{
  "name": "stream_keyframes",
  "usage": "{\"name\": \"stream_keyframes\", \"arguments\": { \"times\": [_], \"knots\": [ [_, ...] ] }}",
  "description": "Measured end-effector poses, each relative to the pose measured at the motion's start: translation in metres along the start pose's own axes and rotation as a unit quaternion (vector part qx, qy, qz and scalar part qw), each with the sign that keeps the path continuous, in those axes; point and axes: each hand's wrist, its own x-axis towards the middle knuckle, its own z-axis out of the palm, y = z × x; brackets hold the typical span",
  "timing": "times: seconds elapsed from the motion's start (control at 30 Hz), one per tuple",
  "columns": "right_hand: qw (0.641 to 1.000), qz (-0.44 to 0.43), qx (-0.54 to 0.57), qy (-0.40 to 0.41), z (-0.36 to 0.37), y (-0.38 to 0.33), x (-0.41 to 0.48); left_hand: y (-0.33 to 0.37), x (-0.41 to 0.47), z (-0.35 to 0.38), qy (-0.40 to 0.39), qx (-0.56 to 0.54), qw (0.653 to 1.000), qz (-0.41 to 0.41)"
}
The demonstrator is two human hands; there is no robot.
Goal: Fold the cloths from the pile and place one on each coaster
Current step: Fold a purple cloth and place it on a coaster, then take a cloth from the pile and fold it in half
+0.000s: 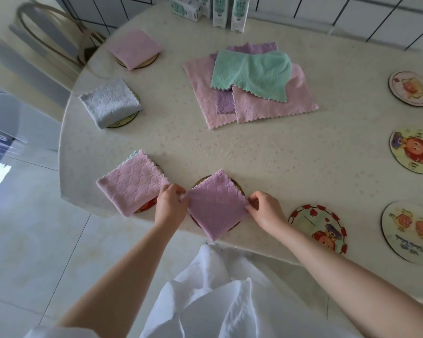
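Note:
A folded purple cloth lies on a dark coaster at the table's near edge. My left hand pinches its left corner and my right hand pinches its right corner. Three other folded cloths sit on coasters: a pink one just to the left, a grey one and a pink one farther back. The pile of unfolded pink, purple and green cloths lies mid-table. Bare coasters with cartoon prints lie at the right.
Several cartons stand at the table's far edge by a tiled wall. A chair stands at the far left. The table has a pale flowered cover; tiled floor lies to the left.

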Motion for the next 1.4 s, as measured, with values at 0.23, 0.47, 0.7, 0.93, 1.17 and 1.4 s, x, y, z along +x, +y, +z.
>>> {"name": "stream_keyframes", "arguments": {
  "times": [0.23, 0.47, 0.7, 0.93, 1.17, 1.4],
  "knots": [
    [0.999, -0.007, -0.037, -0.025, -0.031, 0.002, 0.018, 0.032, 0.027, -0.013, -0.017, 0.123, 0.985, 0.122],
    [0.998, -0.034, -0.042, 0.021, -0.091, -0.005, 0.090, 0.093, 0.089, -0.003, -0.027, 0.168, 0.972, 0.164],
    [0.993, -0.075, -0.064, 0.064, -0.147, -0.012, 0.184, 0.161, 0.159, 0.023, -0.027, 0.187, 0.962, 0.198],
    [0.969, -0.151, -0.175, 0.082, -0.172, -0.012, 0.261, 0.207, 0.230, 0.043, 0.001, 0.219, 0.940, 0.262],
    [0.934, -0.189, -0.296, 0.062, -0.167, -0.014, 0.297, 0.218, 0.265, 0.059, -0.025, 0.244, 0.919, 0.308],
    [0.965, -0.185, -0.172, 0.068, -0.179, -0.015, 0.317, 0.217, 0.279, 0.064, -0.026, 0.247, 0.916, 0.316]
  ]
}}
